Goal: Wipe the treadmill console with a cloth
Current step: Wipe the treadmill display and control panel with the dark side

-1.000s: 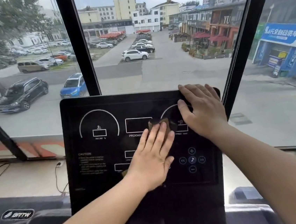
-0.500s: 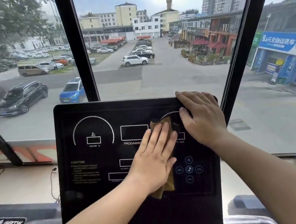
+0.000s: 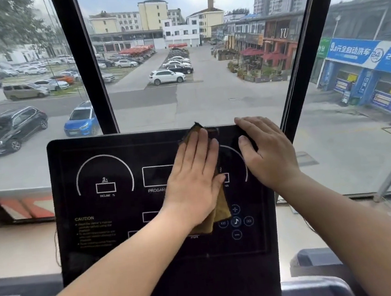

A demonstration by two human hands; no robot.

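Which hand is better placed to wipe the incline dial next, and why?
Left. The left hand already presses the cloth flat on the console, nearer the incline dial. The right hand rests clothless at the top right corner.

Hidden and unreadable parts
The left hand covers most of the cloth; the caution text is too blurred to read.

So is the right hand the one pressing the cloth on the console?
No, the left hand presses the brown cloth flat; the right hand rests bare on the console.
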